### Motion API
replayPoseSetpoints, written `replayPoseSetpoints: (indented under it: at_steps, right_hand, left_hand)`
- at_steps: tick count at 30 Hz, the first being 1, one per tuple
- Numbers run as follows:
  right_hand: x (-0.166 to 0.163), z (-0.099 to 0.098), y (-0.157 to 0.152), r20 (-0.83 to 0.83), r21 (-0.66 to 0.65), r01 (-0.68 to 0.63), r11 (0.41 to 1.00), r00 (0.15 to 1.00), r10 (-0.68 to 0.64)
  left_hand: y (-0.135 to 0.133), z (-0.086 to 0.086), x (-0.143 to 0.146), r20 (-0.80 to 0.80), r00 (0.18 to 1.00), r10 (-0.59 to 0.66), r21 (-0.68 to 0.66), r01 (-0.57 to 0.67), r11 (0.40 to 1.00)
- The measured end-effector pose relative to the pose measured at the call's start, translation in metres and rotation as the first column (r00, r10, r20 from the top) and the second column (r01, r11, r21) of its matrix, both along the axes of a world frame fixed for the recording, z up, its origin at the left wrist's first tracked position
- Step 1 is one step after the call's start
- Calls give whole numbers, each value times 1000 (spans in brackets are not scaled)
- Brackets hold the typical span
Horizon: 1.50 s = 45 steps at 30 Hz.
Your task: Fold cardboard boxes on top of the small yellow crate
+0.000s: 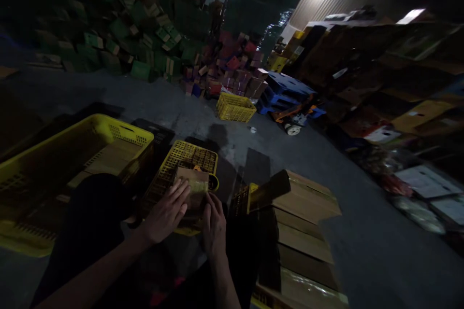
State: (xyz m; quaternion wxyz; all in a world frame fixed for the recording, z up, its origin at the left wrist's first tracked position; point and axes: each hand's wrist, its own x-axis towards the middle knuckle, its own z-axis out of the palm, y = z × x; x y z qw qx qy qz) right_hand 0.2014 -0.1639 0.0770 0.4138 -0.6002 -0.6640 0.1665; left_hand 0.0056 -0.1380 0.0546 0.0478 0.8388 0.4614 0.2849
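A small cardboard box (194,176) with shiny clear tape across its top rests on an upturned yellow plastic crate (181,152) between my knees. My left hand (170,210) lies on the top of the box, its fingers stretched out flat. At the box's right side is my right hand (215,222), fingers together and bent against the edge; the thumb side is partly hidden. Just behind the box's right corner sits a round yellow-rimmed thing, perhaps a roll of tape (214,182).
To the left stands a large yellow crate (136,137) with flat cardboard inside. Several cardboard boxes (308,244) stand in a row at my right. Farther off are another yellow crate (235,108), blue pallets (286,87), a pallet jack (293,120) and heaped green boxes (141,70).
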Motion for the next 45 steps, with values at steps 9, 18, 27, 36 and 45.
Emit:
replayPoseSetpoints:
  at_steps: [9, 18, 27, 36, 45]
  right_hand:
    - [4, -2, -15, 22, -28, -10, 1000, 1000, 11]
    - [1, -1, -3, 59, -50, -38, 998, 997, 41]
    - [7, -4, -7, 149, 20, -65, 998, 987, 61]
    - [10, -4, -2, 194, 21, -111, 994, 975, 105]
    - [10, -1, -4, 48, 10, -111, 994, 993, 111]
  left_hand:
    - [-4, 2, 18, -13, 995, 101, 24, -101, 995]
    - [-3, 4, 14, -28, 997, 78, 7, -78, 997]
    - [-5, 3, 17, -40, 994, 105, 45, -103, 994]
    - [-3, 3, 14, -28, 996, 87, 60, -85, 995]
    - [3, 6, 38, -15, 1000, -7, 47, 8, 999]
